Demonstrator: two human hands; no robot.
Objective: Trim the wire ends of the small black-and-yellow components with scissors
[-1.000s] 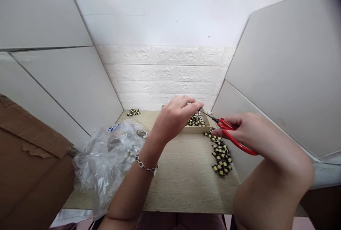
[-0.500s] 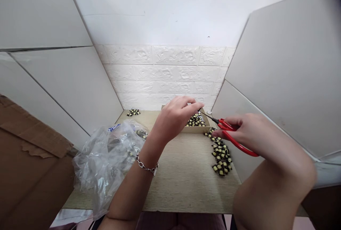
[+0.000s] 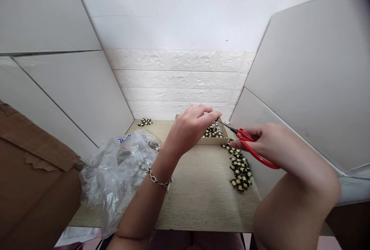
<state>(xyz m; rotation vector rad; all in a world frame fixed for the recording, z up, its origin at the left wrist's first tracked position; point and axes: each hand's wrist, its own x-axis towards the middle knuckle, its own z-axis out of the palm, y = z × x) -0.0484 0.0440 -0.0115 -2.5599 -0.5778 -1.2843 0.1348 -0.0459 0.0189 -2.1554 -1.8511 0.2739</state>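
Brown cardboard (image 3: 34, 165) lies at the far left, beside a crumpled clear bag (image 3: 115, 173) on the left edge of the table (image 3: 199, 192). Behind the bag sits a small cluster (image 3: 145, 122) of yellow-and-black parts. Our left hand (image 3: 189, 128), with a chain bracelet (image 3: 158, 181) on its wrist, is raised over a shallow box (image 3: 212, 141) holding more such parts. Its fingers (image 3: 212, 115) are pinched together, and what they pinch is too small for us to tell. The dark tips of the scissors (image 3: 248, 146) meet those fingers just above the box. Our right hand (image 3: 274, 146) has its fingers clamped through the red handles, with the blades nearly together. Below the scissors, a loose pile (image 3: 239, 169) of the same parts lies along the table's right edge, reaching up to the box's near corner.
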